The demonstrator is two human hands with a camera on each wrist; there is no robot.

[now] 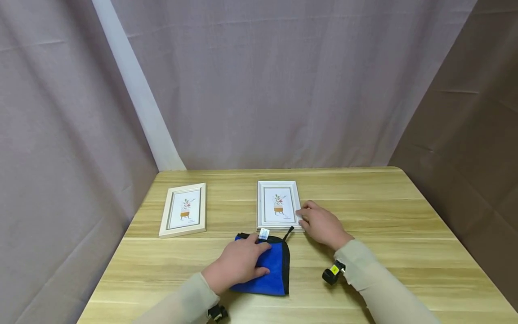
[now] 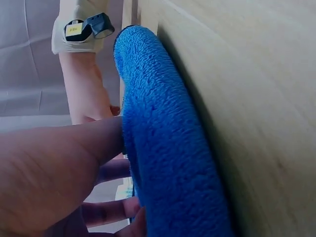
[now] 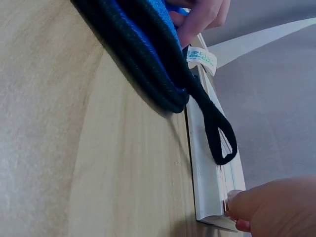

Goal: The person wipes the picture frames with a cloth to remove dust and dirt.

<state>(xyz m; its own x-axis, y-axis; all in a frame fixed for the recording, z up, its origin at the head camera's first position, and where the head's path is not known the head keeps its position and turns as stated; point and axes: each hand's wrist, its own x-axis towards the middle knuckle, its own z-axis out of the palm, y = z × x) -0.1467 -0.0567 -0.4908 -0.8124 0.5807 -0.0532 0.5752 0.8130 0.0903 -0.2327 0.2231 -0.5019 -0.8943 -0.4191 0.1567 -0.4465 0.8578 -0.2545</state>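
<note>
A folded blue cloth (image 1: 275, 265) with black edging, a white tag and a black hanging loop lies on the table, its top edge just in front of a white picture frame (image 1: 261, 202). My left hand (image 1: 238, 263) rests on the cloth, index finger and thumb stretched across it; the left wrist view shows its fluffy side. My right hand (image 1: 323, 227) touches the white frame near its lower right corner, thumb and index fingertips on the border. That frame lies flat and holds a print of a plant in an orange-and-white pot.
On the left of the table lies a cream picture frame (image 1: 163, 225) with a similar print, slightly turned. The wooden table (image 1: 384, 202) ends at a grey curtain (image 1: 283, 90) behind, with brown cloth (image 1: 477, 135) on the right.
</note>
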